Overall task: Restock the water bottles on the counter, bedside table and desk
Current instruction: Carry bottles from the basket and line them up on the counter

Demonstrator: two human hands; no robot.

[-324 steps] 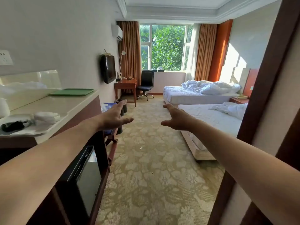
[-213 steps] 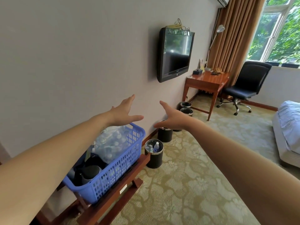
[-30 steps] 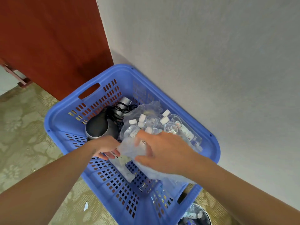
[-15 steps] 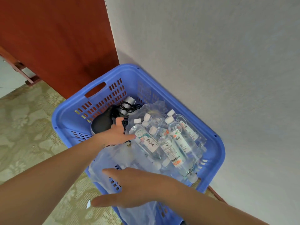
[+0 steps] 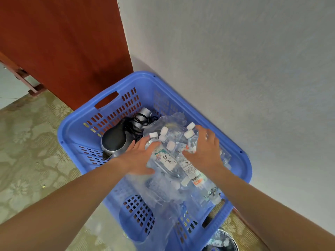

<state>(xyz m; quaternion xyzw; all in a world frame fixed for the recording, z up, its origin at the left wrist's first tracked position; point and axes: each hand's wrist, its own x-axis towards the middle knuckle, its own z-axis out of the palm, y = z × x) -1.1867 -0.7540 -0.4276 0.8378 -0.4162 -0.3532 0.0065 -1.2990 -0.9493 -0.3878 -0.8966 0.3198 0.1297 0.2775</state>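
**Basket pick: it comes down to which way the bottle is lying**

The water bottles point(image 5: 175, 140) are nowhere near a surface yet. They're bunched in torn plastic wrap point(image 5: 163, 194) inside the blue basket point(image 5: 81, 138), which is pushed up against the wall point(image 5: 235, 69), with a dark kettle point(image 5: 114, 140) tucked in just to their left.

The one to watch is the labelled bottle point(image 5: 165, 160). It's lying down rather than standing. Its white cap is aimed at the far end of the basket and its base is angled back toward the camera and a bit to the right, so the long axis runs roughly away-and-left to near-and-right.

The left grip point(image 5: 138, 158) is brought in from the bottle's left side, square across that axis. It looks closed around it, with the fingers curled over the shoulder near the cap and the thumb under the body. So the left one is clearly the nearer of the two.

The right grip point(image 5: 204, 151) is laid over the neighbouring bottles on the wall side, fingers spread. Nothing seems to be clamped in it.

Best guess is that the bottle gets drawn out along its own length, up and toward the body. Pulled sideways, it would probably get snagged on the wrap.
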